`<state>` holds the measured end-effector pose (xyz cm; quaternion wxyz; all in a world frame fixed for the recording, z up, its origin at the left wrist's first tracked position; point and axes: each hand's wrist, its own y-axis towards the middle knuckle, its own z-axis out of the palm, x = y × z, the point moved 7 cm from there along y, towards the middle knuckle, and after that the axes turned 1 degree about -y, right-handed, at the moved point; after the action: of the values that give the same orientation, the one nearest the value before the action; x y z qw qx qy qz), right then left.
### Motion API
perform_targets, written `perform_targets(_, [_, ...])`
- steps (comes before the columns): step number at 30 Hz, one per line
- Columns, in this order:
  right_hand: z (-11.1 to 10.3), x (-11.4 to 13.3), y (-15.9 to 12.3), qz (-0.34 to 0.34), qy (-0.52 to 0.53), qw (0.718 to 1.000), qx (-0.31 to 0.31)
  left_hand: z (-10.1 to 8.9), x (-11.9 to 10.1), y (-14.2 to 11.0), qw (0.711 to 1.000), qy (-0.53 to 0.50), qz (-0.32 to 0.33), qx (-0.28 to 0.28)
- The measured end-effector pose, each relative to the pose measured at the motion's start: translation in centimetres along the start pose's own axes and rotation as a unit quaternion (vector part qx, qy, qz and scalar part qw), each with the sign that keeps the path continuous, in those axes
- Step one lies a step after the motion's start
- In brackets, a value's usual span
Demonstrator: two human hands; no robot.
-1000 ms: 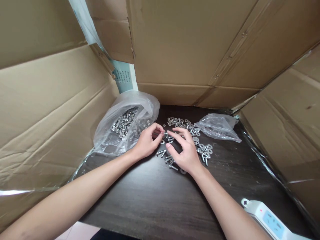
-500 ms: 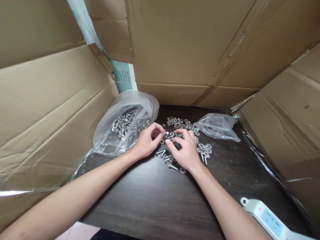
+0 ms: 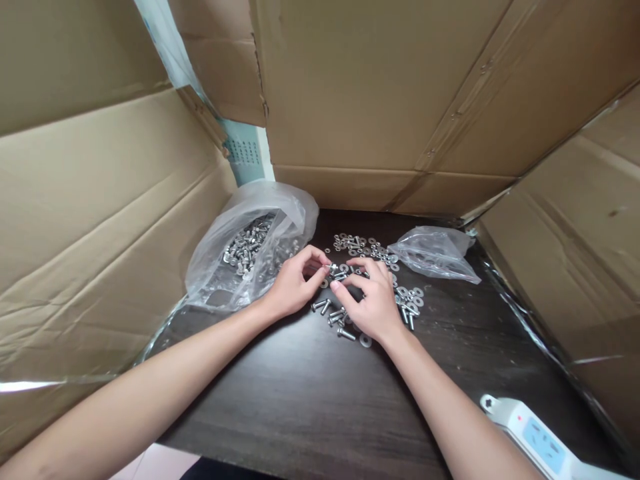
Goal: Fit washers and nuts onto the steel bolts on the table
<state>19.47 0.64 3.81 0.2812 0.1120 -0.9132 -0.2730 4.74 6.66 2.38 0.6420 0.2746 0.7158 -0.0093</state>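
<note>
My left hand (image 3: 300,280) pinches a small bolt (image 3: 333,267) between thumb and fingertips, with what looks like a washer or nut on it. Just to its right, my right hand (image 3: 371,297) hovers over the loose hardware, its fingers curved and apart, nothing visible between them. Bolts (image 3: 345,334) lie scattered below and between the hands. Flat washers (image 3: 417,293) and nuts are spread behind and to the right of my right hand. Part of the pile is hidden under that hand.
An open clear plastic bag (image 3: 210,267) full of bolts stands at the left. A second plastic bag (image 3: 440,253) lies at the back right. Cardboard walls (image 3: 360,100) surround the dark table (image 3: 300,400). A power strip (image 3: 535,433) sits near my right forearm.
Both hands stay almost in place. The bolt in my left fingertips has turned slightly; otherwise the scene looks the same.
</note>
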Motion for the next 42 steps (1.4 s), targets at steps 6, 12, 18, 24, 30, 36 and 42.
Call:
perform_targets(6, [-0.7,0.5,0.2,-0.022,0.03,0.999,-0.031,0.0,0.0,0.0,1.0,-0.009,-0.002,0.002])
perform_targets(12, [-0.2,0.6,0.1,-0.03,0.059,0.998,-0.016,0.2,-0.2,-0.2,1.0,0.012,0.013,0.018])
perform_targets(18, [-1.0,1.2,0.1,-0.057,0.1,0.993,-0.037,0.3,-0.1,-0.1,0.999,0.027,0.013,0.018])
perform_targets(24, [-1.0,0.8,0.2,-0.037,0.086,0.995,-0.04,0.1,-0.1,0.0,0.999,0.032,0.013,0.013])
perform_targets(30, [-1.7,1.2,0.2,-0.042,0.115,0.991,-0.056,-0.1,0.1,0.0,1.0,0.03,0.003,0.002])
perform_targets(36, [-0.6,0.3,0.2,0.003,0.085,0.996,-0.026,0.0,0.0,0.0,1.0,0.026,0.004,0.007])
perform_targets(42, [0.0,0.1,0.1,-0.006,0.08,0.997,-0.014,0.2,0.0,-0.1,1.0,0.014,0.0,0.019])
